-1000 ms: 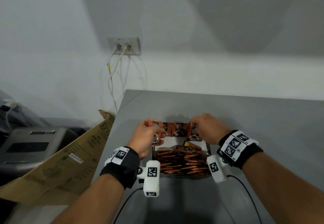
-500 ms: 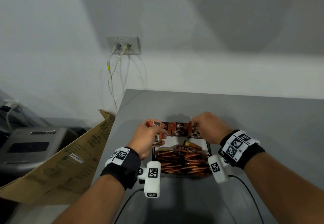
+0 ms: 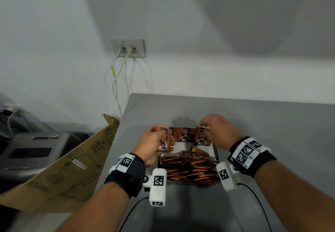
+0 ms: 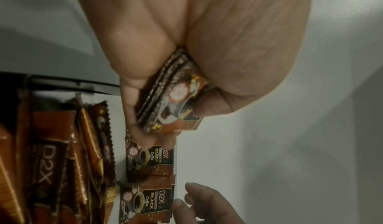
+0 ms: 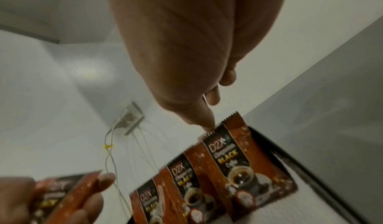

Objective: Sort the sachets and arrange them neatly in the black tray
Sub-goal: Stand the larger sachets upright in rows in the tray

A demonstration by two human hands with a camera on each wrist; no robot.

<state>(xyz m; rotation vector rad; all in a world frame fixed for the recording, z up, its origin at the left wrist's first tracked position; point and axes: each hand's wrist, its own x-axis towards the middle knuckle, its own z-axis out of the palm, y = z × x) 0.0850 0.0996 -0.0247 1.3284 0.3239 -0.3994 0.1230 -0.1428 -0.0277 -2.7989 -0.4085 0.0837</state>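
The black tray (image 3: pixel 216 152) lies on the grey table (image 3: pixel 262 123) between my hands. Its near part holds a loose heap of orange-brown sachets (image 3: pixel 188 170). Along its far end stand D2X black coffee sachets (image 3: pixel 183 134), side by side and facing me. My left hand (image 3: pixel 154 142) grips a small stack of these sachets (image 4: pixel 172 99) over the tray's far left corner. My right hand (image 3: pixel 216 132) pinches the top edge of the rightmost standing sachet (image 5: pixel 242 162), thumb tip on its corner. In the left wrist view, the tray's rim (image 4: pixel 72 84) and two standing sachets (image 4: pixel 149 158) show below the stack.
A brown cardboard box (image 3: pixel 72 161) leans against the table's left edge, with a grey machine (image 3: pixel 32 150) beyond it. On the wall behind is a socket (image 3: pixel 128 48) with white cables hanging down. Black cables (image 3: pixel 253 195) trail from my wrists over the table's near part.
Very little. My right hand's fingers have shifted slightly at the top of the rightmost standing sachet. The left hand still holds its stack in the same place.
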